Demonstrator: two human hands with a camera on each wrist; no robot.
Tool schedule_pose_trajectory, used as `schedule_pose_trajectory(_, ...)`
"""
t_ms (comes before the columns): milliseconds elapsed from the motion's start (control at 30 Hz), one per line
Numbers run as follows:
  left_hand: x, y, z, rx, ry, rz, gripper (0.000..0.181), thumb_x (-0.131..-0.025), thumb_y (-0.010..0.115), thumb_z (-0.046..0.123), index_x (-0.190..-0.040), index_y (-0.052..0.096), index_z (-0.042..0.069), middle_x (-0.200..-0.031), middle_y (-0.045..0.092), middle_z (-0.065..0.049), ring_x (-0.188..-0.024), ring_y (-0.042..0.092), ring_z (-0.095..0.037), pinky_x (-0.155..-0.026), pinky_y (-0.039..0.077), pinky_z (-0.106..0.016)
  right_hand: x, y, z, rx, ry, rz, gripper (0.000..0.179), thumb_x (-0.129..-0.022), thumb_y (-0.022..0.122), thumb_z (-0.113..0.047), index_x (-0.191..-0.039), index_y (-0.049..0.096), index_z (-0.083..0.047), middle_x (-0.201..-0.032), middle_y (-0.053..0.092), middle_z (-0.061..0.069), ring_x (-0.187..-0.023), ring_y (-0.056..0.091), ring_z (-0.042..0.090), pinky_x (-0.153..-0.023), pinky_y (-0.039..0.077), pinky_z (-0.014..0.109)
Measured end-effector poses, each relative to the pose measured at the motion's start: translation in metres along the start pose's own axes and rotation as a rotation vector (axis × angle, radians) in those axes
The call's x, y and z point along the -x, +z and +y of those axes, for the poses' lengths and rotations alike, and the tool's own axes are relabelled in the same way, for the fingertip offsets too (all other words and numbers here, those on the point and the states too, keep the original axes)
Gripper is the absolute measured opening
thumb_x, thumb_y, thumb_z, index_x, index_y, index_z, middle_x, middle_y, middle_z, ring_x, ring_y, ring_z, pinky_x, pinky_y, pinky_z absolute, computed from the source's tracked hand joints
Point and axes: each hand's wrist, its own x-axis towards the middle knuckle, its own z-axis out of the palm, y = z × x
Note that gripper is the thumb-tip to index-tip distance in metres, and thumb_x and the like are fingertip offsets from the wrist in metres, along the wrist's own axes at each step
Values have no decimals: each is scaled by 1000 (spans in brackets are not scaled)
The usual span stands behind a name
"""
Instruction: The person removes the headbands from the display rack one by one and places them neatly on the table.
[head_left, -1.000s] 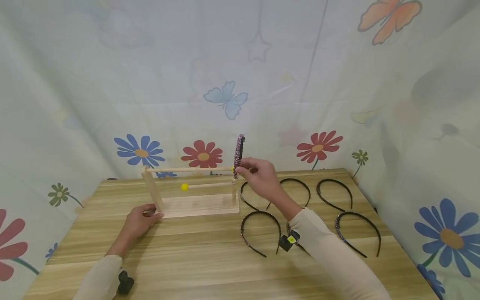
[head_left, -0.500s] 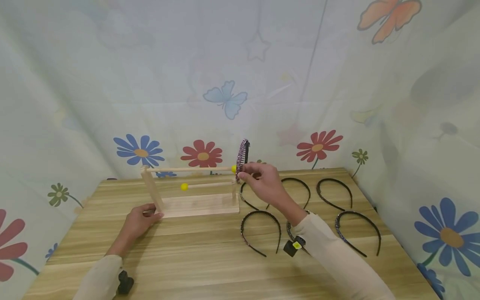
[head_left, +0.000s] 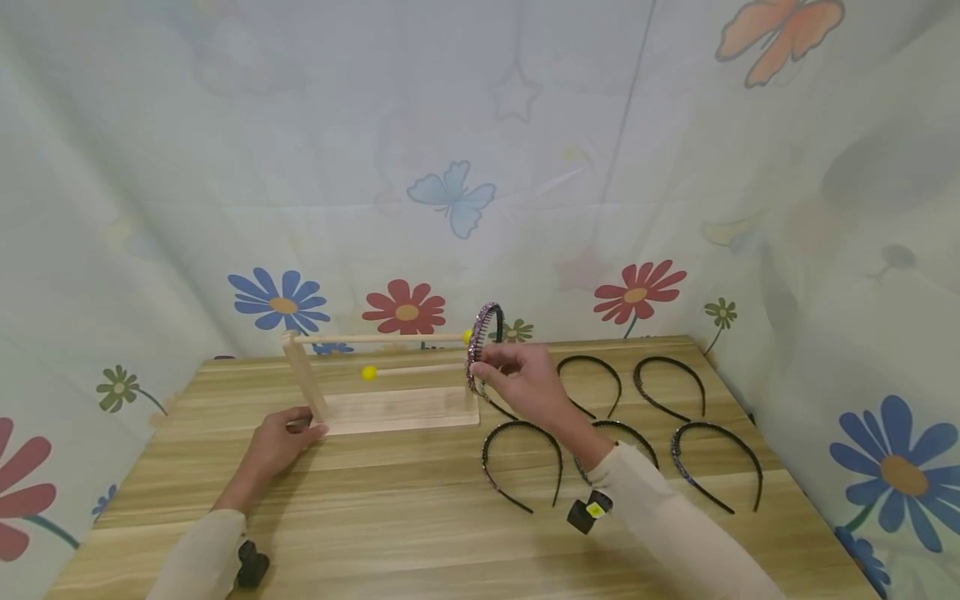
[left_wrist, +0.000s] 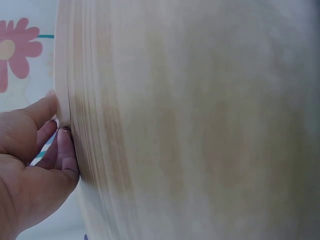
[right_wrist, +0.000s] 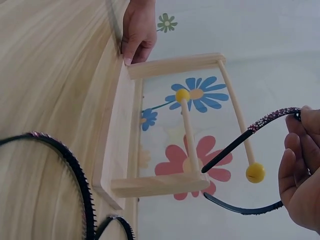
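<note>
My right hand (head_left: 525, 379) pinches a headband (head_left: 486, 333) with purple-pink sparkles and black inner teeth, raised at the right end of a wooden rack (head_left: 397, 410). In the right wrist view, the two arms of the headband (right_wrist: 245, 140) lie either side of a yellow ball (right_wrist: 255, 172) that tips the upper rod. Whether that rod passes inside the band, I cannot tell. My left hand (head_left: 279, 446) grips the rack's base at its left front corner; thumb and fingers meet the board's edge in the left wrist view. A second yellow ball (head_left: 369, 373) tips the lower rod.
Several black headbands lie on the table right of the rack, among them a near one (head_left: 522, 423), a far one (head_left: 667, 361) and one at the right (head_left: 716, 427). Flower-printed cloth (head_left: 300, 208) hangs behind and beside the wood-grain table (head_left: 390, 533).
My right hand has come down a little with the headband, which has turned so that its curve shows more. The left hand and the rack have stayed put.
</note>
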Motion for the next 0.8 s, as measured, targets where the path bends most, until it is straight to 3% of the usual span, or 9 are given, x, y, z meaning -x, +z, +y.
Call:
schedule_pose_trajectory(167,0,0,0,3,10,-4,59,-98,71,32,-140,57,-7,-134,61,-30,-118,64,-44,-88,57,-48,6,9,2,-69,10,-21,12,-95,75,-21,-99,80,-11,-88,77,0,-72,70,21,-58,52,27)
schedule_pose_trajectory(400,0,-1,0,-5,-4,1,59,-98,71,32,-140,57,-7,-134,62,-30,-118,65,-44,-89,57,-49,14,25,0,-103,80,-46,15,-94,76,-23,-99,80,-10,-91,77,2,-74,68,13,-65,56,26)
schedule_pose_trajectory(600,0,-1,0,-11,-5,3,57,-98,71,30,-139,57,-7,-134,62,-30,-117,65,-44,-90,56,-50,21,41,-1,-144,190,-80,16,-94,77,-28,-97,80,-12,-89,77,0,-73,66,13,-62,54,25)
schedule_pose_trajectory(800,1,-1,1,-12,18,4,56,-98,72,28,-138,58,-8,-133,62,-31,-116,65,-44,-90,56,-50,27,56,3,-164,244,-79,18,-94,77,-30,-96,80,-13,-85,75,0,-69,61,12,-56,50,24)
